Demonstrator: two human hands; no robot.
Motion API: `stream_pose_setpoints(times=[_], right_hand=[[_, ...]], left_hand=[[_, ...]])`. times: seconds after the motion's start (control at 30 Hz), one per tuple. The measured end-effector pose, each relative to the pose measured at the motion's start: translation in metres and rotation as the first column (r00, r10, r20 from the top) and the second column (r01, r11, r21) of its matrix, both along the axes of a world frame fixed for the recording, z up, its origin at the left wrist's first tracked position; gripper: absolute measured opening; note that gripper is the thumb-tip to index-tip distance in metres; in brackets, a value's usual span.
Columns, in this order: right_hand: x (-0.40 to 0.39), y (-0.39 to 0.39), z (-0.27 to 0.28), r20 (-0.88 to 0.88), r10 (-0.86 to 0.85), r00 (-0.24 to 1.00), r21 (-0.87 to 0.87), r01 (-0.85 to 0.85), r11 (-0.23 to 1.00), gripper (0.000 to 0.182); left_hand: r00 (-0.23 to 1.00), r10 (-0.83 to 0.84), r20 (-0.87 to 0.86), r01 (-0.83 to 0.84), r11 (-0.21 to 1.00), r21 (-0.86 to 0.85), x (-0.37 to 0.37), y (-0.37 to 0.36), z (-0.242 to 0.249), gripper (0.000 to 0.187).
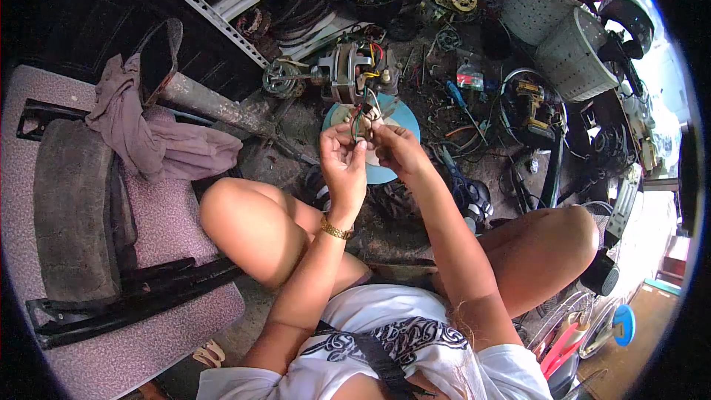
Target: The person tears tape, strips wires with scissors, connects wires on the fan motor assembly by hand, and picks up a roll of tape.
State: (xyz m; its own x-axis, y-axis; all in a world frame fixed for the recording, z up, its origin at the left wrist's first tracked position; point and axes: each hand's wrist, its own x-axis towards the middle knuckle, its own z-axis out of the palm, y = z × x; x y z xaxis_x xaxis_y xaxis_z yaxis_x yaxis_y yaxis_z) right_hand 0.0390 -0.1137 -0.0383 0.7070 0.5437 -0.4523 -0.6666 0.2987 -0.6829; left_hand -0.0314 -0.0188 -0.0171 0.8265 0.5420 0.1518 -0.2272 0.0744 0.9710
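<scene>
Both of my hands are together in front of me, at thin electrical wires point(368, 98) that run down from an electric motor point(345, 74). My left hand point(344, 159), with a gold bracelet at its wrist, pinches the wires between thumb and fingers. Close beside it, my right hand point(398, 150) is closed on the wires too. Exactly which strand each hand grips is partly hidden by the fingers. Below the hands lies a light-blue round disc point(407, 120). The motor sits just beyond it, with yellow and red wires at its right side.
A blue screwdriver point(461, 98), a yellow-black cordless drill point(532, 107) and dark-handled scissors point(466, 189) lie to the right. White perforated baskets point(578, 55) stand at the back right. A metal post point(211, 102) and a purple-grey cloth point(174, 144) are at left.
</scene>
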Motion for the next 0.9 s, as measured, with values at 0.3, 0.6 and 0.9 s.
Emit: stream_pose_setpoints(times=[0.3,0.6,0.9], right_hand=[[-0.001,0.002,-0.001,0.310,0.034,0.950,-0.203,0.031,0.979,0.026],[-0.041,-0.013,0.005,0.379,-0.035,0.925,-0.069,0.066,0.995,0.027],[-0.058,-0.021,0.030,0.648,-0.056,0.760,-0.203,0.243,0.948,0.015]], left_hand=[[1.000,0.023,-0.012,-0.022,0.997,0.078,-0.005,0.004,0.002,0.026],[0.975,-0.117,-0.191,0.015,0.884,-0.467,-0.017,0.017,0.006,0.013],[0.998,0.060,-0.011,-0.047,0.863,0.503,-0.021,0.009,0.047,0.015]])
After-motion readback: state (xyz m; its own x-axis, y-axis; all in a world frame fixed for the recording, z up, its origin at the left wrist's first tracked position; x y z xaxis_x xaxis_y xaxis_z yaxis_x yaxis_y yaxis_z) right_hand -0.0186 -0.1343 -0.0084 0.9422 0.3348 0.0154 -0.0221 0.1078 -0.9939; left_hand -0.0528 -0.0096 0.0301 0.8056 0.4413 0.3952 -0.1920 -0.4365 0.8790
